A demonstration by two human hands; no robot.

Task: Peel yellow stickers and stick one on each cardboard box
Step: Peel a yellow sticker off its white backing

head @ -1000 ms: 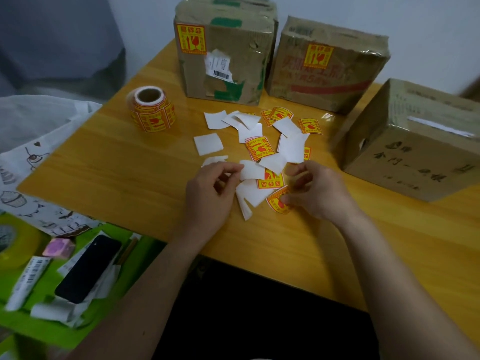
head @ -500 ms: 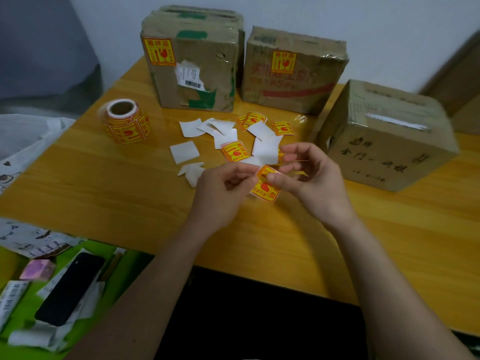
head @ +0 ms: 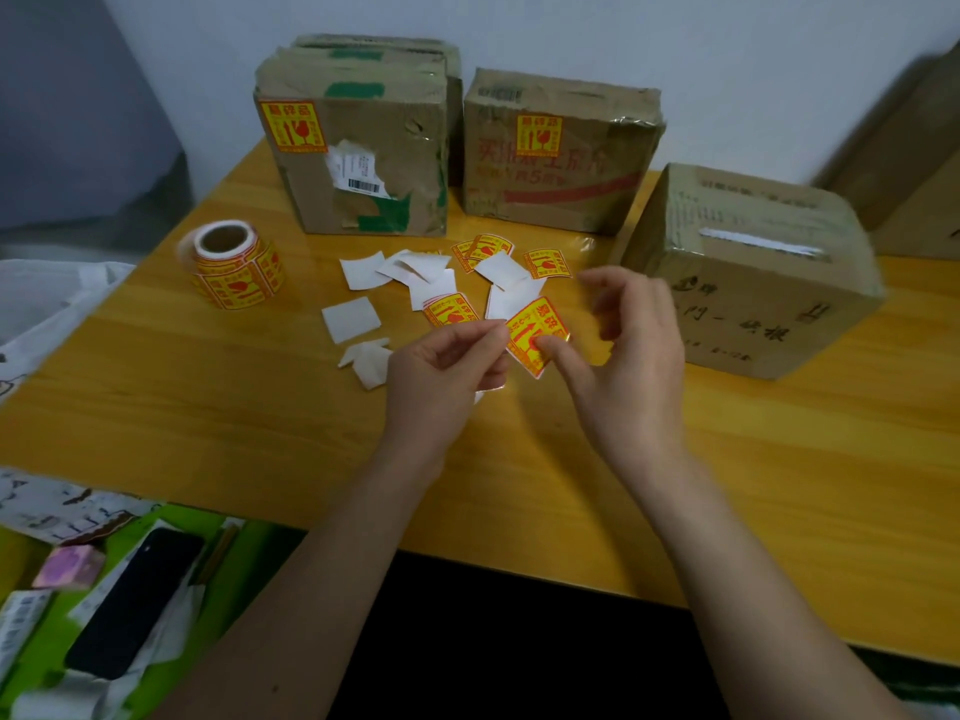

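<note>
Between my hands hangs a yellow sticker (head: pixel 531 330) with red print, above the wooden table (head: pixel 208 397). My left hand (head: pixel 441 371) pinches its left edge. My right hand (head: pixel 623 350) holds its lower right part with the thumb tip, the other fingers spread. Three cardboard boxes stand behind: the left box (head: pixel 374 163) and the middle box (head: pixel 561 153) each carry a yellow sticker on the front. The right box (head: pixel 748 272) shows none on its visible faces.
A roll of yellow stickers (head: pixel 234 265) stands at the left. Loose stickers and white backing papers (head: pixel 353 319) lie scattered mid-table. A black phone (head: pixel 135 600), papers and a pink block lie on a green surface at the lower left.
Both hands lifted a yellow sticker off the pile of papers and raised it. The right fingers have spread open, with the thumb still on the sticker.
</note>
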